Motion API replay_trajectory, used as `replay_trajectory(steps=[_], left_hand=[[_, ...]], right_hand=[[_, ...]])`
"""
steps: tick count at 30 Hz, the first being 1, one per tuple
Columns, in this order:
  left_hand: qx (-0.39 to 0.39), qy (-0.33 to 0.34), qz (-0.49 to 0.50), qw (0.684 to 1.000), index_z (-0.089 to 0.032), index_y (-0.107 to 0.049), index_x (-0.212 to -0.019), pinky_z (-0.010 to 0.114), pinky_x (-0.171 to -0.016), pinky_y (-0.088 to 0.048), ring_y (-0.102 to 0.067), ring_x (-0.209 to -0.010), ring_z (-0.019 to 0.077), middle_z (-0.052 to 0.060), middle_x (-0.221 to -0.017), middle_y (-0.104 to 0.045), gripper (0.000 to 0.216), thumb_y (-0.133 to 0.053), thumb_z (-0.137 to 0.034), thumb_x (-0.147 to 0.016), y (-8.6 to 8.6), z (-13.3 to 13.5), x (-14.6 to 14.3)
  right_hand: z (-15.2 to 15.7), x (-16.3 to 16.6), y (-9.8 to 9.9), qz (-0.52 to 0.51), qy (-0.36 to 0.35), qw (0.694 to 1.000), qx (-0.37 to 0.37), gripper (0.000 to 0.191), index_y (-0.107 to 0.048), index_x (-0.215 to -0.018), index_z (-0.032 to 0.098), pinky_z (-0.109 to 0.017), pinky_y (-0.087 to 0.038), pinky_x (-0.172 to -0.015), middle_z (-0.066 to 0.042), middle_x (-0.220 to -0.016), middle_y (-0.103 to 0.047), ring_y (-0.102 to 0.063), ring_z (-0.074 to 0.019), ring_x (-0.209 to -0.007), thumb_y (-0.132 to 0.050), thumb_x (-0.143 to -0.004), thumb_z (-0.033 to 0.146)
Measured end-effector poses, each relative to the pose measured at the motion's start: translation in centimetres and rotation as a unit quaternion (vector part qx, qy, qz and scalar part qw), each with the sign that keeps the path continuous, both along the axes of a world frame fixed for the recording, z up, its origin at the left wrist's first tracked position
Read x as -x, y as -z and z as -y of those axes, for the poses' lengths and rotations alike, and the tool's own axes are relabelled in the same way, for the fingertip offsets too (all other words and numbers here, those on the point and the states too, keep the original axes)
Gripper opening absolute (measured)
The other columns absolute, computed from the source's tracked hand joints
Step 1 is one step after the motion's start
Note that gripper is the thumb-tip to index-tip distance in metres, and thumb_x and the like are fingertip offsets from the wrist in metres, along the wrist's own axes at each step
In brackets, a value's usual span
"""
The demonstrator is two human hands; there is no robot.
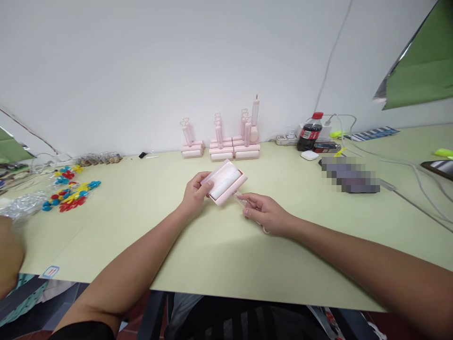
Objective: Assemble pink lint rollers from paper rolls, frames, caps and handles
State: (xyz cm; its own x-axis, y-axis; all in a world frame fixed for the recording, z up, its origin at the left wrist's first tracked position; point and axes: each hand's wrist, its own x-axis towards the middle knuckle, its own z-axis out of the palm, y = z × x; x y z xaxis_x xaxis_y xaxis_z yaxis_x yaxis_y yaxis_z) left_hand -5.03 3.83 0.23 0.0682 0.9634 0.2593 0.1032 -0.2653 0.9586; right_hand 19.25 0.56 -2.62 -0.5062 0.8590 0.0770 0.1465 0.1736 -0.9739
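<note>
Two hands of yours meet on one pink lint roller (226, 182) at the middle of the frame, held tilted above the pale bench (123, 198). Your left hand (196, 192) pinches the left edge of its head, thumb on top and fingers mostly hidden underneath. Your right hand (264, 212) is curled around the clear handle (239, 198), which slants down to the right.

Beyond your hands, in the upper middle, more pink lint rollers (247, 152) stand handle-up in clusters by the wall (141, 71). To the right of them you have a power strip (286, 140), a red-capped cola bottle (309, 134) and a small white case (309, 155), with a pixelated object (350, 175) nearer you. Red, yellow and blue plastic pieces (73, 193) lie at the left, near clear plastic bags (26, 208); another person's arm (9, 255) shows at the left edge.
</note>
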Motion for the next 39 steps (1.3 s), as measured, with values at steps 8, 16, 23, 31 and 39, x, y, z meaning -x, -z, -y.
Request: replay_trajectory(steps=[8, 16, 23, 31, 39], left_hand=[[-0.030, 0.085, -0.193, 0.977, -0.020, -0.055, -0.130, 0.029, -0.077, -0.050, -0.061, -0.099, 0.0230, 0.009, -0.120, -0.061, 0.059, -0.065, -0.049, -0.080, -0.2, 1.3, -0.4], [-0.077, -0.029, -0.316, 0.945, -0.022, -0.042, -0.141, 0.037, -0.090, -0.047, -0.057, -0.108, 0.0268, 0.011, -0.130, -0.055, 0.075, -0.071, -0.039, -0.074, 0.2, 2.1, -1.9], [0.039, -0.050, -0.137, 0.989, -0.018, -0.054, -0.127, 0.028, -0.071, -0.047, -0.059, -0.082, 0.0182, 0.005, -0.102, -0.064, 0.060, -0.070, -0.044, -0.075, 0.9, 1.4, -2.2], [0.084, -0.019, -0.101, 0.991, -0.019, -0.021, -0.151, 0.033, -0.079, -0.050, -0.063, -0.094, 0.0227, 0.013, -0.118, -0.061, 0.100, -0.075, -0.050, -0.073, 1.3, 2.1, -3.4], [0.043, 0.025, -0.140, 0.989, -0.025, -0.018, -0.153, 0.037, -0.088, -0.050, -0.054, -0.116, 0.0248, 0.015, -0.153, -0.030, 0.084, -0.063, -0.043, -0.084, 1.6, 2.5, -3.4]], right_hand=[[0.7, 0.3, -1.0, -0.012, 0.034, 0.998, 0.042, 0.040, -0.059, -0.117, 0.017, -0.021, -0.026, -0.041, 0.006, -0.065, -0.041, -0.035, -0.0073, -0.047, -0.062, -0.083, 0.036], [0.0, -0.2, -1.9, -0.068, 0.035, 0.992, 0.104, 0.042, -0.064, -0.109, 0.015, -0.024, -0.039, -0.045, -0.006, -0.080, -0.067, -0.051, -0.0112, -0.053, -0.055, -0.084, 0.047], [0.8, 0.2, -1.3, -0.085, 0.062, 0.992, -0.075, 0.056, -0.043, -0.130, 0.024, -0.026, -0.046, -0.054, -0.003, -0.092, -0.063, -0.049, -0.0102, -0.056, -0.067, -0.080, 0.036], [-0.5, -0.5, -6.4, 0.086, 0.243, 0.937, -0.236, 0.020, -0.061, -0.089, 0.021, -0.026, -0.038, -0.051, 0.002, -0.063, -0.056, -0.049, -0.0132, -0.053, -0.064, -0.081, 0.038], [-9.3, 1.0, -18.1, 0.145, 0.262, 0.886, -0.354, 0.008, -0.053, -0.069, 0.020, -0.027, -0.039, -0.051, 0.000, -0.062, -0.054, -0.051, -0.0149, -0.056, -0.060, -0.071, 0.021]])
